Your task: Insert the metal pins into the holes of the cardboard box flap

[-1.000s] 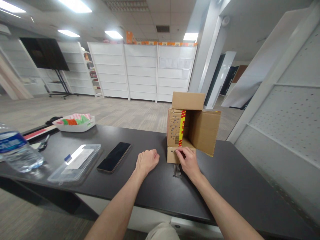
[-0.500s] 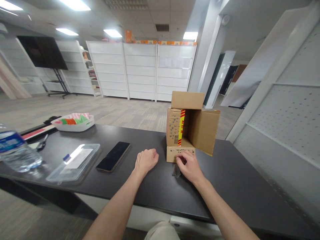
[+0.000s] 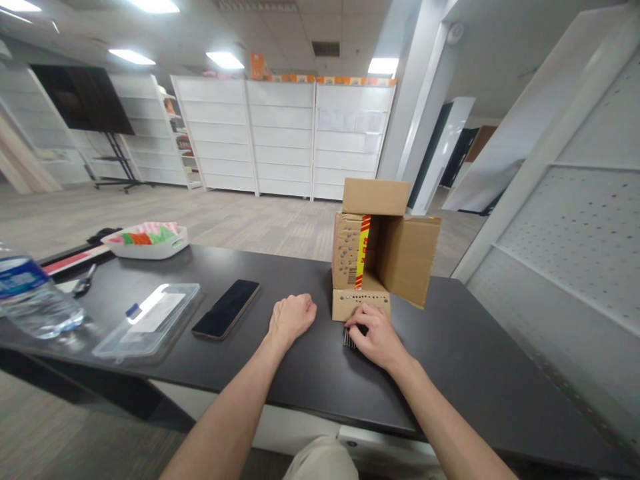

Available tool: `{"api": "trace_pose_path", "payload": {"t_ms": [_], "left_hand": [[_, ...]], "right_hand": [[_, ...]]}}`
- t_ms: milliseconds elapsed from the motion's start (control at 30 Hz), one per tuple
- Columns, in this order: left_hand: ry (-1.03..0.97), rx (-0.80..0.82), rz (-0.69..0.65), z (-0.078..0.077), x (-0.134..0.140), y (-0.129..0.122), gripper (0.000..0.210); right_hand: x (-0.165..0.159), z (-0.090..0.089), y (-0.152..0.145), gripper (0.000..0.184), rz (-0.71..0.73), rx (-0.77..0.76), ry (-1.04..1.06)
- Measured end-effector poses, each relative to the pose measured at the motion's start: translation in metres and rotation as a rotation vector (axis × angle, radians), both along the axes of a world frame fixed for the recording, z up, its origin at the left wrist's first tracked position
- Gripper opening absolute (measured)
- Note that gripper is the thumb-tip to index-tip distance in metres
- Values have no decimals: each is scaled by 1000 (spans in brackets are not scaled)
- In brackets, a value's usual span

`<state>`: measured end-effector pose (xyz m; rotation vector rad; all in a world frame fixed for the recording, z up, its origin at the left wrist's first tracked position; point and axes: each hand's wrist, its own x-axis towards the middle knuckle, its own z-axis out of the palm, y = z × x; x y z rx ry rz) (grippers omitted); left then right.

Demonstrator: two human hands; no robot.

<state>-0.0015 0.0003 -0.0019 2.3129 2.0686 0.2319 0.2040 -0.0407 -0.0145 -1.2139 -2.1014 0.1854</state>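
My right hand (image 3: 374,335) curls over a row of thin metal nails (image 3: 349,339) on the dark table. Thumb and forefinger are bent close together at the nails' far ends, and whether one is pinched between them is hidden. Just beyond the fingers lies the front flap of an open cardboard box (image 3: 347,257), punched with a row of small holes. The box stands on its side, with its other flaps spread upward and to the right. Resting on the table left of the box, my left hand (image 3: 293,315) is curled into a loose fist, with nothing visible in it.
Left of my left hand lie a black phone (image 3: 227,309) and a clear plastic case (image 3: 186,301). A water bottle (image 3: 33,303) is at the far left. Behind, a white basket (image 3: 150,252) holds colourful items. A slanted perforated panel (image 3: 575,233) borders the right side.
My right hand has drawn back slightly from the box flap down to the nails, covering more of them. My left hand stays in place.
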Motion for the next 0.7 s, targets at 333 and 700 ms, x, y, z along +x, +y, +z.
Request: {"api": "trace_pose_path", "payload": {"t_ms": [333, 700], "left_hand": [[1, -12, 2, 3, 0, -1, 36], [8, 20, -4, 1, 0, 0, 35]], "right_hand": [[-3, 4, -6, 22, 29, -18, -75], [-10, 15, -14, 14, 87, 0, -184]]}}
